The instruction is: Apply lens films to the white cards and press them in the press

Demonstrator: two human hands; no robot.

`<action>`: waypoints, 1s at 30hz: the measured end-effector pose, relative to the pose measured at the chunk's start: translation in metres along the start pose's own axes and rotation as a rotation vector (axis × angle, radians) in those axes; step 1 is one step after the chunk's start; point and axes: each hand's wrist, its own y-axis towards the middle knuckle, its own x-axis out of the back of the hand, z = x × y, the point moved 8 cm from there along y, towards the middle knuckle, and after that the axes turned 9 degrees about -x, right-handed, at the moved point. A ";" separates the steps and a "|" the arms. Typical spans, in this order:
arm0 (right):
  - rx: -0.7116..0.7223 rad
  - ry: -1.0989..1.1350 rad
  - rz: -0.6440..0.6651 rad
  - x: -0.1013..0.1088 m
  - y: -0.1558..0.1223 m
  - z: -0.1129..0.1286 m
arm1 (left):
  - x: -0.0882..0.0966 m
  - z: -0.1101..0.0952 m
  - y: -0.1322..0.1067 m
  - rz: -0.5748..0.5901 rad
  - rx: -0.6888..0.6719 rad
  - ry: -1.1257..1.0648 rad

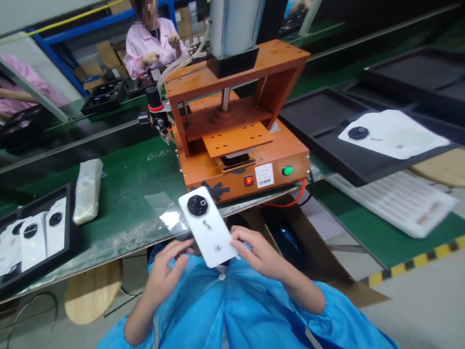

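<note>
The white back cover (209, 227) is held above the person's lap, just off the front edge of the green counter (127, 194). Its black round camera ring points up and away, towards the orange press (240, 145).

- Right hand (259, 254): fingers closed on the cover's lower right corner, carrying it.
- Left hand (169, 269): half curled and lower, fingertips at the cover's lower left edge. Whether they grip it cannot be told.
- The cover lies between both hands, tilted to the left.

On the counter, a clear film (163, 208) lies just beyond the cover. A wrapped bundle (87, 189) and a black tray (70, 228) of similar white covers sit further left. A person in pink (152, 41) works behind the press.
</note>
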 end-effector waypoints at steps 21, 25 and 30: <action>-0.145 0.203 -0.545 0.140 -0.085 -0.035 | -0.081 -0.113 0.247 -0.198 0.073 -0.647; -0.171 0.208 -0.548 0.143 -0.086 -0.046 | -0.086 -0.111 0.255 -0.291 0.110 -0.621; -0.183 0.197 -0.565 0.154 -0.081 -0.048 | -0.092 -0.102 0.259 -0.298 0.177 -0.558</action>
